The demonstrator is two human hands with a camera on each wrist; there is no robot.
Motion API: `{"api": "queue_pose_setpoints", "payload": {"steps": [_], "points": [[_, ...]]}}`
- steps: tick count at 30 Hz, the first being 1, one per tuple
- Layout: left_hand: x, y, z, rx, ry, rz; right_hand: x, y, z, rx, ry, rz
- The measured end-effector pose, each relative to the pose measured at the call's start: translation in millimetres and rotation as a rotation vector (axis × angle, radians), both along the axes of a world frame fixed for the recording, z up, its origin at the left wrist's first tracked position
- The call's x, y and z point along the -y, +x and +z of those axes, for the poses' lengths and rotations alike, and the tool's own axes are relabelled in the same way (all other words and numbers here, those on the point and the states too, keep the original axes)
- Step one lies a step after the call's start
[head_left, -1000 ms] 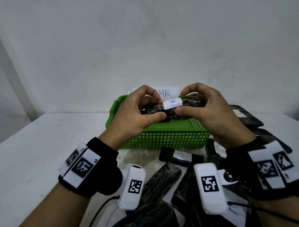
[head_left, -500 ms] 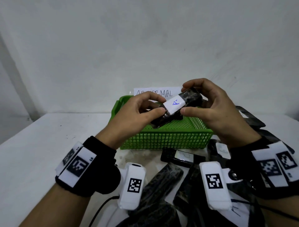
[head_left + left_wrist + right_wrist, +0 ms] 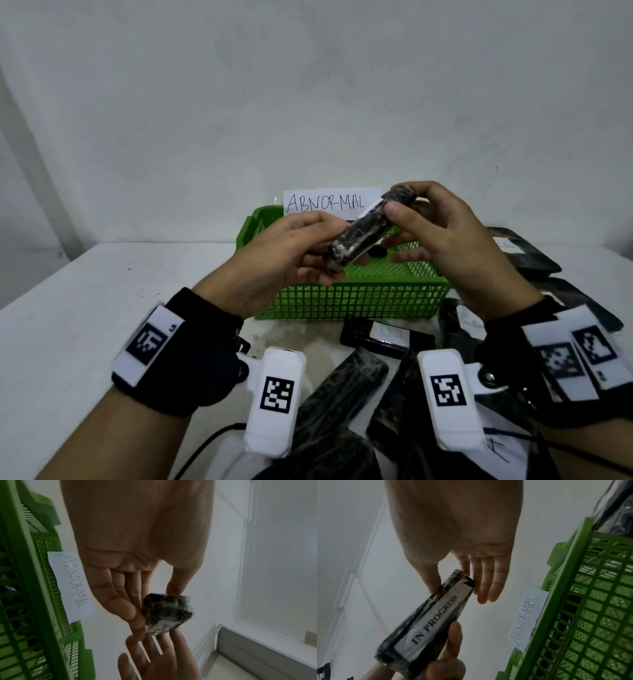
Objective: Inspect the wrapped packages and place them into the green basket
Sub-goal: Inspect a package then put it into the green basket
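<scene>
Above the green basket point(image 3: 346, 301), the wrapped package point(image 3: 359, 236) is hanging tilted, its long axis rising from near-left to far-right. The left hand point(image 3: 274, 260) is pinching its lower end between thumb and fingertips; the right hand point(image 3: 442, 233) is pinching the upper end. Both are holding it directly over the basket's open top, so lowering it looks like the remaining move. More packages point(image 3: 342, 387) are lying on the desk point(image 3: 68, 308) nearby.

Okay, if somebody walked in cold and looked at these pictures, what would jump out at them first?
Probably the black wrapped package, held tilted above the green basket by the left hand at its lower end and the right hand at its upper end. Its underside reads IN PROGRESS in the right wrist view. Next, the handwritten ABNORMAL sign on the basket's far wall, and more black packages on the table in front.
</scene>
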State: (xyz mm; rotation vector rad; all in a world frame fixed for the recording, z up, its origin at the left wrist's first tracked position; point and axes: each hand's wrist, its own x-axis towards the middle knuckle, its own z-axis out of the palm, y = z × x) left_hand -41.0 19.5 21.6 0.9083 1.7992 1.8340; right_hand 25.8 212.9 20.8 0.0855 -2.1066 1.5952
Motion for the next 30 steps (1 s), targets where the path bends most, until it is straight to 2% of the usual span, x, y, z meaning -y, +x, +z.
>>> {"api": "queue_pose_setpoints", "payload": {"steps": [9,15,20,23,30], "points": [[-3,1,-2,0.087,0.053,0.018,-3,-6,-5,0.043,0.021,-0.093],[-6,-1,-5,0.172,0.078,0.042,1,-4,-4,0.114,0.065,0.020],[-6,-1,-9,0.075,0.074,0.067,3,-3,-2,0.117,0.008,0.048],[-6,-1,-11,-0.013,0.009,0.052,1,-4,-4,0.102,-0.040,0.028],[-6,0,-13,-0.124,-0.062,0.043,2,-7,-11,0.049,0.079,-0.052]]}}
